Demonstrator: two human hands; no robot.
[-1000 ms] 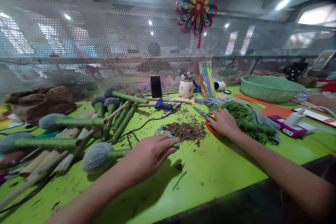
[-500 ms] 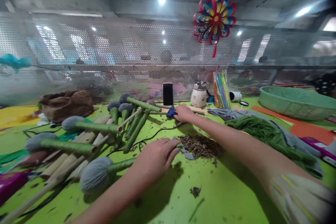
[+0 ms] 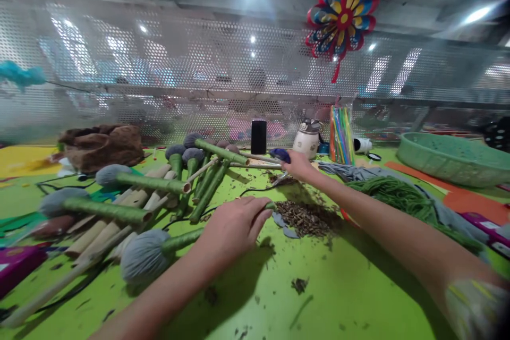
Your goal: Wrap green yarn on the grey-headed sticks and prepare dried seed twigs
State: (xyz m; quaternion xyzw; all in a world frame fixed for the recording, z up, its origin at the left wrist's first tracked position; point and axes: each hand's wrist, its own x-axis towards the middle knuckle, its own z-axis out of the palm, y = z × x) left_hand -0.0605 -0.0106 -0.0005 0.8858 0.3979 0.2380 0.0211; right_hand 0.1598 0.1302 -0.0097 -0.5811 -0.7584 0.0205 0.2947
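Note:
My left hand (image 3: 235, 226) is closed round a green-wrapped stick (image 3: 181, 240) with a grey yarn-covered ball head (image 3: 145, 256). The stick lies low over the green table, its far tip poking out by my thumb beside a pile of brown chips (image 3: 306, 218). Farther back, my right hand (image 3: 298, 166) grips what looks like a blue glue gun (image 3: 280, 155), partly hidden by the fingers. A black cord (image 3: 255, 190) runs across the table below it. Several similar grey-headed green sticks (image 3: 155, 181) lie to the left on bare wooden rods (image 3: 93, 239).
A brown cloth bundle (image 3: 103, 151) sits at the back left. A phone (image 3: 258, 137), a bottle (image 3: 306, 139) and a pack of coloured strips (image 3: 341, 135) stand at the back. Green yarn (image 3: 402, 199) and a green basin (image 3: 454, 156) are on the right.
My right hand, with the blue glue gun, has lifted slightly and shifted right. My left hand keeps its hold on the green-wrapped stick. The view has tilted down a little.

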